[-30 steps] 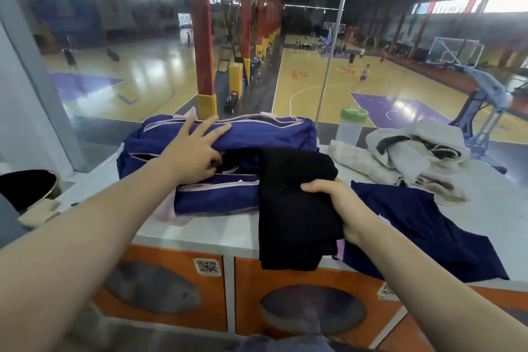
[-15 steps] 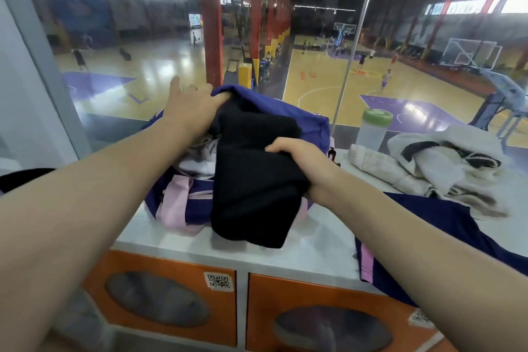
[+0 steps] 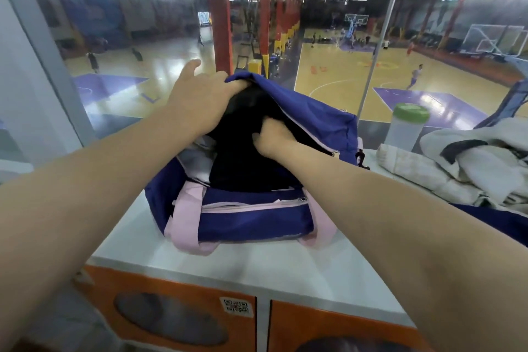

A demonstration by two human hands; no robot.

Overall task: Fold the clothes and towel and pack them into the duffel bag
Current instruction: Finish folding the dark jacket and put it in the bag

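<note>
Cabinet top (image 3: 257, 260): one white surface over orange doors, bearing all the items below.
Duffel bag (image 3: 257, 217): one, navy with pink straps, standing on the cabinet top with its mouth wide open; half a second ago slumped lower, now raised at the far flap.
Pale clothes and towel (image 3: 463, 163): one heaped pile on the right, well apart from the bag; number of pieces within it impossible to tell.
Navy garment (image 3: 497, 223): one, spread flat at the right edge, below the pale pile.
Black garment (image 3: 243, 151): one, folded, now mostly inside the bag's mouth; half a second ago draped over the bag's front edge, one second ago hanging over the cabinet's edge.
Left hand (image 3: 200, 100): arm stretched forward, fingers curled round the bag's far flap, lifting it; thumb sticking up free.
Right hand (image 3: 274, 137): arm reaching in from the right, fingers sunk in the black garment inside the bag; gripping or only pressing, cannot tell.
Bottle (image 3: 405, 128): one, translucent with green lid, upright behind the pale pile.
</note>
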